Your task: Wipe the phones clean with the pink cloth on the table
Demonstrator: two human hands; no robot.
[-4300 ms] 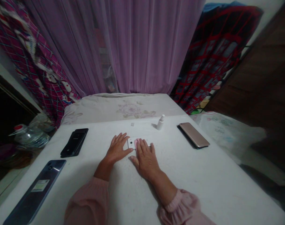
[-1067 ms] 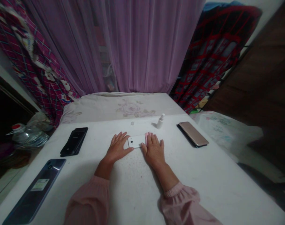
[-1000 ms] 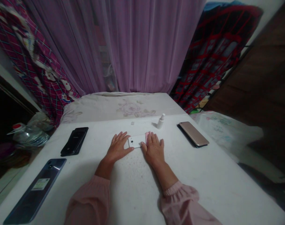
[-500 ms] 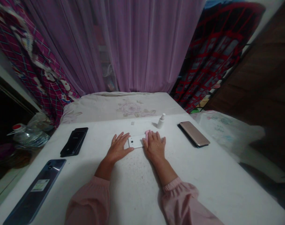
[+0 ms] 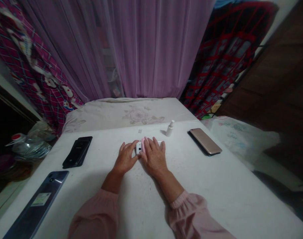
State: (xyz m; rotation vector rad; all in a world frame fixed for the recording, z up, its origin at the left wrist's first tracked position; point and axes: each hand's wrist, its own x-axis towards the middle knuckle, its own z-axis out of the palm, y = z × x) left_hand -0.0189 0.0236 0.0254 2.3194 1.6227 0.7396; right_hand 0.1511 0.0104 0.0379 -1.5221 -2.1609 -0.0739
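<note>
A white phone (image 5: 138,148) lies back up on the white tabletop, its camera end showing between my hands. My left hand (image 5: 125,157) steadies that end with fingers and thumb apart at its edge. Pressed flat over the phone is a pink cloth (image 5: 144,145), under the fingers of my right hand (image 5: 155,157), which covers most of the phone. Beyond my right hand a small white spray bottle (image 5: 170,128) stands upright.
Black phones (image 5: 78,152) and a large dark blue phone (image 5: 38,204) lie on the left of the table (image 5: 203,189). At the right is a gold phone (image 5: 206,140) on a darker one. A small pale square (image 5: 139,131) lies behind my hands.
My right hand has slid left along the phone with the pink cloth, closer to the camera end. My left hand has stayed at the phone's left edge.
</note>
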